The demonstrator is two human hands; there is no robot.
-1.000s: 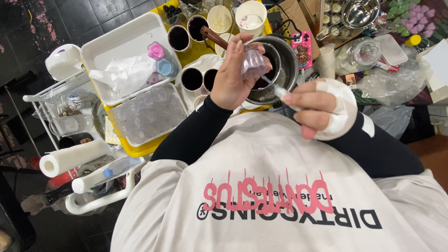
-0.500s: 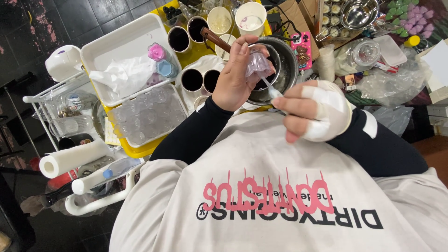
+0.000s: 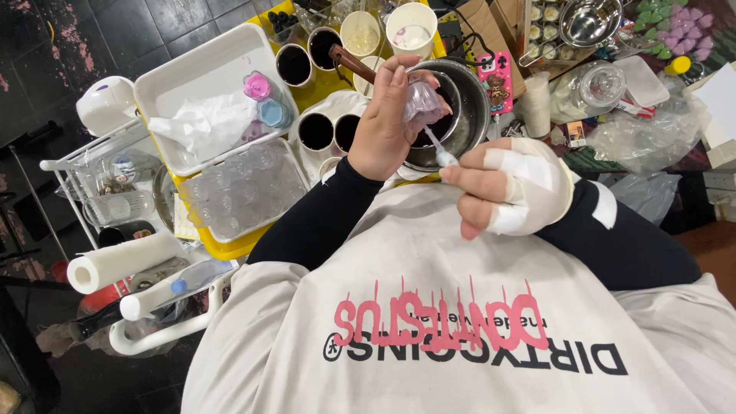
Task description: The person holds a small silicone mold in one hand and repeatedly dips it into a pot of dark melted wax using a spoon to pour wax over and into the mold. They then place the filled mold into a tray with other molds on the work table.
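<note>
My left hand [image 3: 383, 126] holds a small clear plastic mould [image 3: 423, 100] up over a metal pot [image 3: 468, 115] with dark liquid inside. My right hand [image 3: 510, 188], wrapped in white bandage tape, pinches a thin white stick [image 3: 438, 149] whose tip points up into the mould. A brown wooden handle [image 3: 351, 63] lies across the pot's left rim.
Several cups of dark liquid [image 3: 295, 63] stand on a yellow tray [image 3: 230, 247]. A white tray [image 3: 192, 84] holds crumpled plastic and pink and blue moulds; a lower tray [image 3: 241, 192] holds several clear moulds. Paper roll [image 3: 123, 259] at left; glass jar [image 3: 598, 84], bags at right.
My right hand has slid left and slightly down, bringing the white stick steeper under the mould. My left hand keeps the mould over the pot, barely shifted.
</note>
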